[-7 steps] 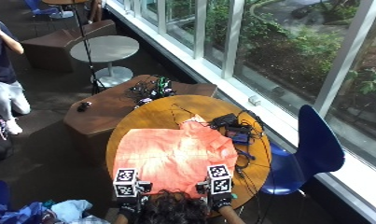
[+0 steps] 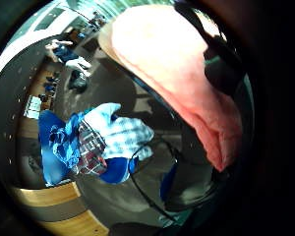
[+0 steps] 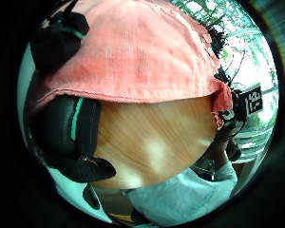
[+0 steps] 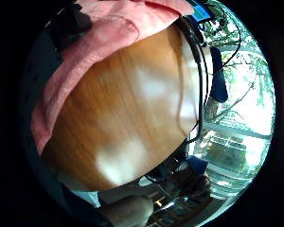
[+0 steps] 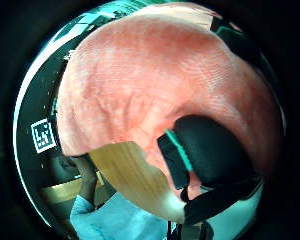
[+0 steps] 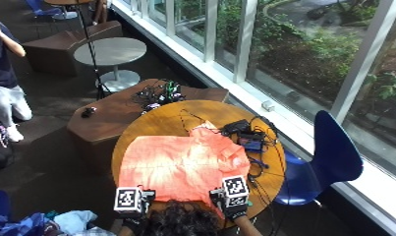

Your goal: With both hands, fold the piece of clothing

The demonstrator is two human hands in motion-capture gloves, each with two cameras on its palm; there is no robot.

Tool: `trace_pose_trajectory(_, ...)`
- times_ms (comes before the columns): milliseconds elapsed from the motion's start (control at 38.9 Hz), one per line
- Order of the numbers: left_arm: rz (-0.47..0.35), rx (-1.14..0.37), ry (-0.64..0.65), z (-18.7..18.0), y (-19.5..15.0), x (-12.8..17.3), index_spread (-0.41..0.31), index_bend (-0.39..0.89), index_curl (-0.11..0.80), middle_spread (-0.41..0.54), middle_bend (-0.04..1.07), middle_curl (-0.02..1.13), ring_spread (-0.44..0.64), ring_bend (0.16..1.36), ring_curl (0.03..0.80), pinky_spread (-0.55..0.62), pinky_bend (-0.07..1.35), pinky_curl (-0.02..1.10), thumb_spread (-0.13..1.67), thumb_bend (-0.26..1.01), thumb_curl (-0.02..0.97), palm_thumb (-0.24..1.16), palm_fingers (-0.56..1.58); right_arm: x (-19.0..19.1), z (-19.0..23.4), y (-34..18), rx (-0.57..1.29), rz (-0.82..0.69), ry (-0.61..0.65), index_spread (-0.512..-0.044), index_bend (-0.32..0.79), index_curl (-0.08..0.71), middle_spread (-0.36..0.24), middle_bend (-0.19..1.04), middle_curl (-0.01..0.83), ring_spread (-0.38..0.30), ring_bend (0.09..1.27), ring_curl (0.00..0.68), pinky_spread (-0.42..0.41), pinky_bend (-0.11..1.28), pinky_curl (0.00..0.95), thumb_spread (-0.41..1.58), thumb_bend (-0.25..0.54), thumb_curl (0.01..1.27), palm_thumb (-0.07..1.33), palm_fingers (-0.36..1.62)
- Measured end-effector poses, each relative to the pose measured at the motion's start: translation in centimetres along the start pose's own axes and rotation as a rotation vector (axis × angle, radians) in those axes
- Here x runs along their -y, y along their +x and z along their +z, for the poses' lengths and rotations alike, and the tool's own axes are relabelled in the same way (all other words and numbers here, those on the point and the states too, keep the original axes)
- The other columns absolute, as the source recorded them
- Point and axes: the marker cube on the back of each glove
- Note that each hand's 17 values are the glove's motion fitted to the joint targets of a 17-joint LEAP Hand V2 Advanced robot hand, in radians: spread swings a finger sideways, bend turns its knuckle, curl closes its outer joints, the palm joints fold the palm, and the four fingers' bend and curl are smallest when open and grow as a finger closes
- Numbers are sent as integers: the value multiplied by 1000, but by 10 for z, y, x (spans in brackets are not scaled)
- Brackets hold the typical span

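An orange-pink shirt (image 6: 181, 164) lies spread flat on the round wooden table (image 6: 158, 120), its hem at the near edge. My left hand (image 6: 135, 212) is at the hem's near left corner and my right hand (image 6: 235, 210) at its near right corner. In the left thumb side palm view, black fingers (image 3: 61, 128) curl under the hem of the shirt (image 3: 133, 57), with a fingertip on top. In the right thumb side palm view, the thumb (image 5: 210, 155) presses onto the shirt (image 5: 150, 80). Both hands pinch the cloth.
Black devices and tangled cables (image 6: 246, 135) sit on the table's far right, touching the shirt's sleeve. A blue chair (image 6: 331, 152) stands to the right. A low brown table (image 6: 119, 115) lies beyond. A pile of clothes (image 2: 103, 142) is on the floor at my left.
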Motion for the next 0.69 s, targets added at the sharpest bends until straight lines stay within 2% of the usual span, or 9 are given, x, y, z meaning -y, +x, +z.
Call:
trace_pose_trajectory(51,2,-66,1,-8,8,-12,-162,268,163,-142,244,169,-67,472,183,-25,515,188,909,191,107,330,886,5,-5,2,-38,-24,140,-271,301,137,-33,230,130,-13,383,135,112,493,188,888,252,128,441,619)
trace_pose_trajectory(77,10,-85,-6,-14,10,-19,-181,276,175,-165,251,172,-109,476,183,-53,495,180,944,212,120,368,956,7,-8,3,-54,-44,201,-280,297,137,-42,220,134,-24,377,130,108,481,183,925,255,134,451,625)
trace_pose_trajectory(129,37,-67,10,-27,8,-27,-223,304,207,-212,305,207,-189,481,204,-123,467,193,989,263,153,470,1140,4,-16,4,-81,-85,273,-286,395,183,-107,247,165,-118,437,163,-5,489,196,968,337,174,598,1032)
trace_pose_trajectory(154,51,-62,17,-34,7,-29,-241,303,219,-235,343,234,-219,494,224,-155,459,210,1003,274,166,499,1209,1,-20,5,-92,-100,284,-287,379,183,-128,245,175,-150,450,167,-46,495,195,985,349,182,626,1121)
trace_pose_trajectory(206,78,-102,8,-46,9,-35,-261,292,240,-258,362,268,-258,514,257,-193,452,235,1036,276,180,525,1225,-7,-30,7,-107,-125,281,-294,388,229,-142,220,192,-167,429,194,-59,470,215,1024,344,192,638,1033)
trace_pose_trajectory(257,109,-210,-32,-62,13,-41,-283,276,257,-283,382,298,-302,566,291,-231,451,255,1057,280,195,556,1296,-19,-47,10,-110,-161,261,-292,271,233,-188,334,247,-236,568,267,-158,489,250,1026,364,206,703,1322)
trace_pose_trajectory(360,170,-356,-133,-101,2,-46,-312,274,292,-316,392,334,-350,609,328,-274,442,283,1089,286,220,617,1305,-39,-88,20,-68,-255,193,-300,220,268,-231,381,295,-272,661,324,-233,478,279,1041,360,221,755,1376)
trace_pose_trajectory(489,237,-360,-244,-139,-13,-31,-328,247,321,-341,393,364,-388,676,368,-304,426,310,1109,274,243,662,1310,-42,-148,23,13,-344,84,-308,192,297,-258,423,337,-289,706,367,-286,469,300,1058,334,231,783,1392)
trace_pose_trajectory(695,278,-226,-367,-141,-19,58,-333,181,351,-358,409,399,-412,733,405,-333,413,343,1111,229,267,697,1301,78,-189,27,67,-324,56,-314,157,323,-276,430,373,-285,794,414,-339,491,330,1076,288,242,815,1393)
